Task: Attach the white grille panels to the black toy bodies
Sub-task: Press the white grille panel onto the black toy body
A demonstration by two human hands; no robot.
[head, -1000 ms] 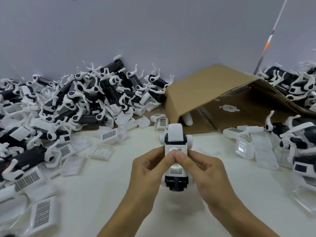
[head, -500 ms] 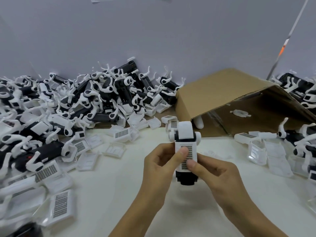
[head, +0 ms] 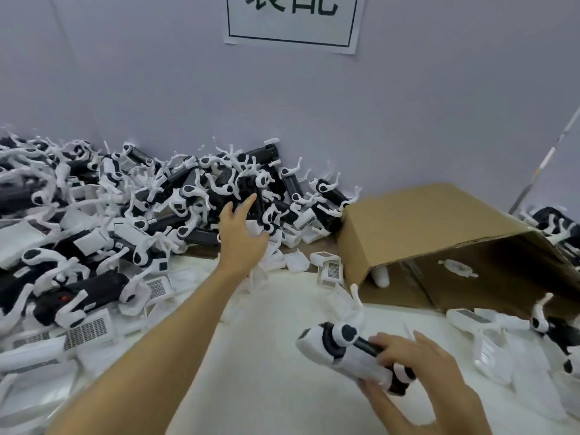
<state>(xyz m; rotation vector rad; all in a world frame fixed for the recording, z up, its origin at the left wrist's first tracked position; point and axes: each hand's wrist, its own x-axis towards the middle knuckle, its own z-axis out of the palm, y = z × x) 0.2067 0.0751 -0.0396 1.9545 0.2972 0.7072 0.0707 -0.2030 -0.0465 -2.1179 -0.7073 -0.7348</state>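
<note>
My right hand (head: 417, 365) grips a black toy body with a white grille panel on it (head: 348, 353), held low at the right, lying sideways with its white legs pointing up. My left hand (head: 241, 237) is stretched forward with fingers spread and holds nothing, hovering over the near edge of the big heap of black toy bodies with white legs (head: 175, 199) against the wall. Loose white grille panels (head: 329, 268) lie on the table between the heap and the box.
A tipped cardboard box (head: 423, 227) lies open at the right, with a white part inside. More toy bodies and white panels (head: 489, 350) lie at the far right and along the left edge (head: 84, 331). A paper sign (head: 292, 20) hangs on the wall.
My left hand has let go of the toy and reached forward to the heap. My right hand has carried the toy down and to the right, turning it sideways. The camera has tilted up.
</note>
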